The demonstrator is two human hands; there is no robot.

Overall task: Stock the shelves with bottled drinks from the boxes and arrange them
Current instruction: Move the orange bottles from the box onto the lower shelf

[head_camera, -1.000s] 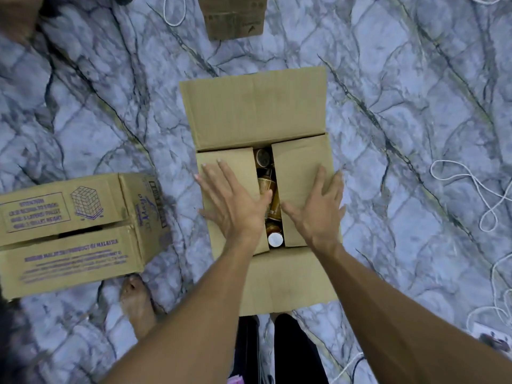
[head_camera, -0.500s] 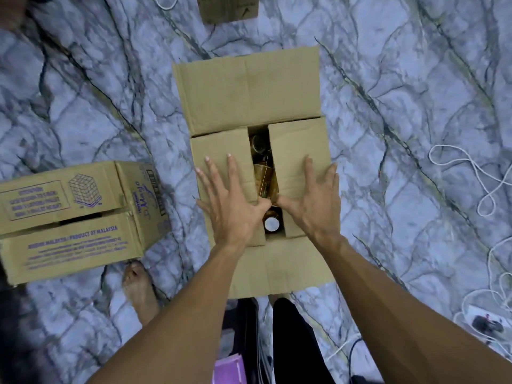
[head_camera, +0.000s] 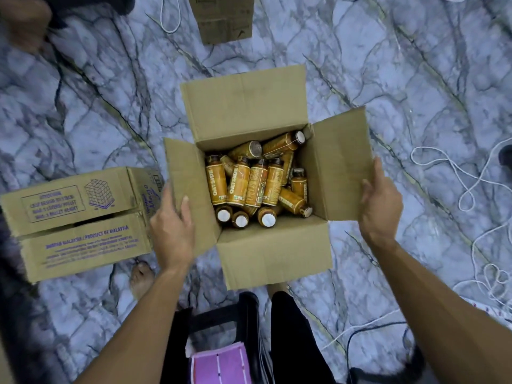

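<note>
— Left hand (head_camera: 171, 231) pinches the left flap (head_camera: 191, 189), thumb on the inner face and fingers behind it, just right of the closed printed carton (head_camera: 77, 217). Is that hold good enough?
— Fine for folding it out. I'd press that flap right down against the box wall so it can't spring back over the opening.
— And the Oatside bottles (head_camera: 238, 187)?
— All inside the open cardboard box (head_camera: 274, 253) on the marble floor (head_camera: 83, 106), between the two flaps. They lie jumbled: several on their sides across the top, three white caps facing up at the near wall. No shelf is in view, so I'd say none has been stocked from this box yet.
— Right hand (head_camera: 381, 206)?
— Its fingers curl over the outer edge of the right flap (head_camera: 338, 167), thumb on the inside, holding it spread outward. Same advice: crease it flat, then free one hand at a time.
— What to lift first?
— Probably the loose ones lying on top, gripped round the body, not the cap. Mind the white cord (head_camera: 471, 189) looped on the floor to the right when carrying them off
</note>
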